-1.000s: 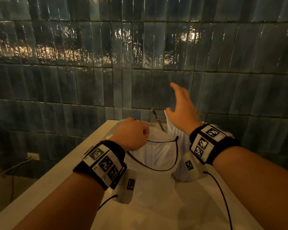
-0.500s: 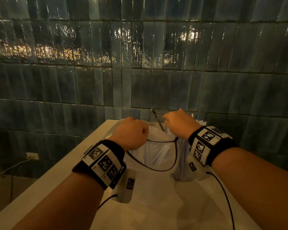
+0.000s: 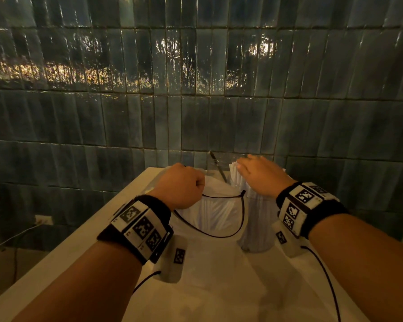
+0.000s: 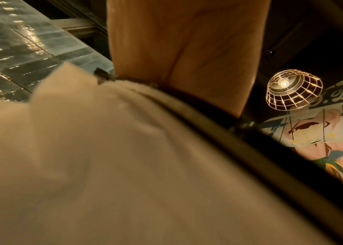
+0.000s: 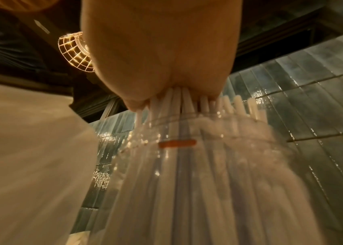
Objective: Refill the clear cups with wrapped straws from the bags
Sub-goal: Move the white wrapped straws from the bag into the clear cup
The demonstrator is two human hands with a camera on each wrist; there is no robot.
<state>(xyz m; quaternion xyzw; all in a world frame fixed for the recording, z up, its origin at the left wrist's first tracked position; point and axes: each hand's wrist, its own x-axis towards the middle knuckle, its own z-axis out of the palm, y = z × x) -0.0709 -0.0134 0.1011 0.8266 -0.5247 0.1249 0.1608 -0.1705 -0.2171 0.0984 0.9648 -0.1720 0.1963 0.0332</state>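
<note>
- Left hand (image 3: pixel 182 184) first: it's a tight fist, knuckles up, fingers curled round the gathered rim of the plastic bag (image 3: pixel 219 205), holding the mouth up and open over the counter (image 3: pixel 63 254).
- From the left wrist view, the bag's pale film bunches right under the heel of the hand (image 4: pixel 178 54); the fingertips themselves are out of sight there.
- Inside that open bag, wrapped straws (image 3: pixel 215 211) lie in a loose heap, just below and to the right of the fist.
- A dark cable (image 3: pixel 240 219) loops across the bag's mouth between the two wrists.
- Moving right: the clear cup (image 3: pixel 257 226) stands upright just beside the bag, toward the back edge of the counter by the tiled wall (image 3: pixel 196 101), packed with upright straws.
- Right hand (image 3: pixel 262 176) now: palm down, fingers roughly straight and close together, resting flat on the straw tops (image 3: pixel 234 169) that stick out over the cup's rim.
- Right wrist view confirms it: the palm (image 5: pixel 162 54) presses onto the straw ends (image 5: pixel 176 99), cup wall (image 5: pixel 208 165) directly below. Nothing gripped.
</note>
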